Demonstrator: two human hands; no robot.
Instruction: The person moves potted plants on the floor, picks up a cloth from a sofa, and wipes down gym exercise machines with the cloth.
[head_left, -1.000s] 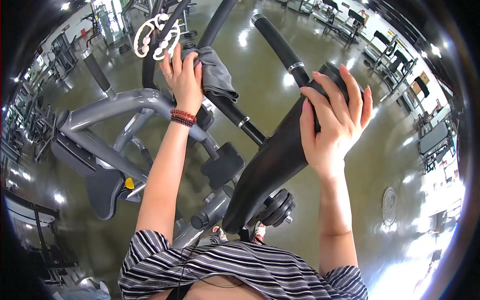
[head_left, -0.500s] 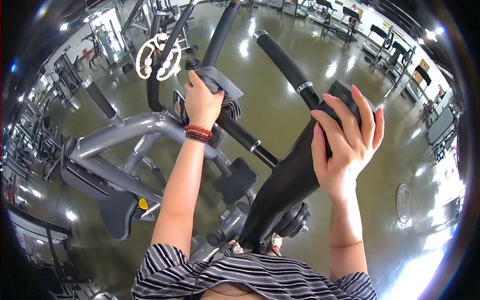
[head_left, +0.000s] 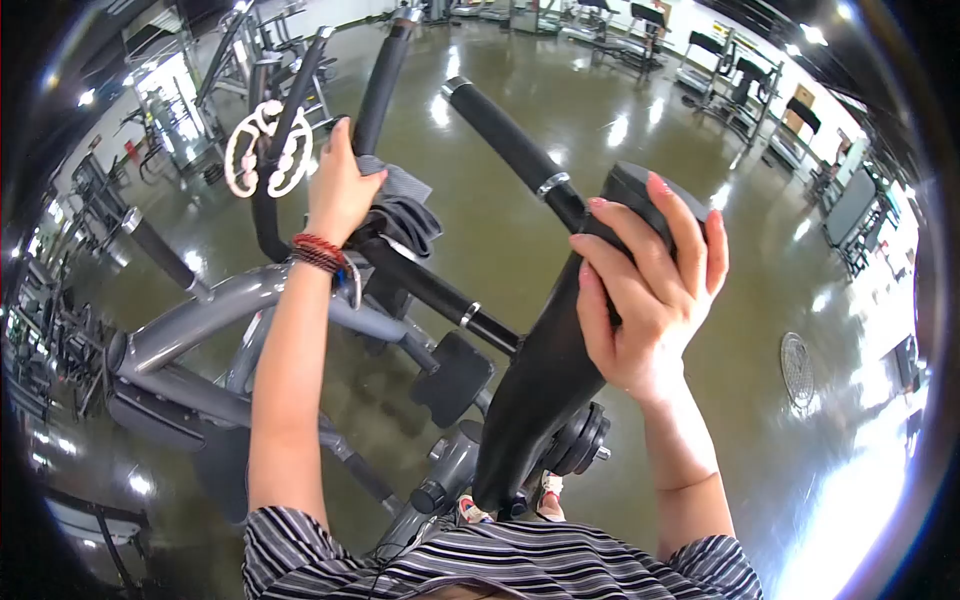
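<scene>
My left hand (head_left: 345,185), with red beaded bracelets at the wrist, is closed on a crumpled grey cloth (head_left: 405,215). The cloth lies against the lower end of an upright black handle (head_left: 385,80) on a gym machine. My right hand (head_left: 655,290) curls over the broad upper end of the machine's thick black arm (head_left: 545,375), its fingers somewhat apart. From this arm a padded grip (head_left: 510,135) with metal rings points up and left. A black crossbar (head_left: 435,285) runs from the arm toward the cloth.
A white looped object (head_left: 268,150) hangs on another handle at the left. The machine's grey tube frame (head_left: 215,310) and a black pad (head_left: 452,380) are below. Weight plates (head_left: 575,440) sit near my feet. Treadmills (head_left: 635,35) stand along the far wall.
My left hand has shifted left and forward along the handle, and the cloth is bunched differently beneath it. The whole view has turned slightly. My right hand stays on the arm's end.
</scene>
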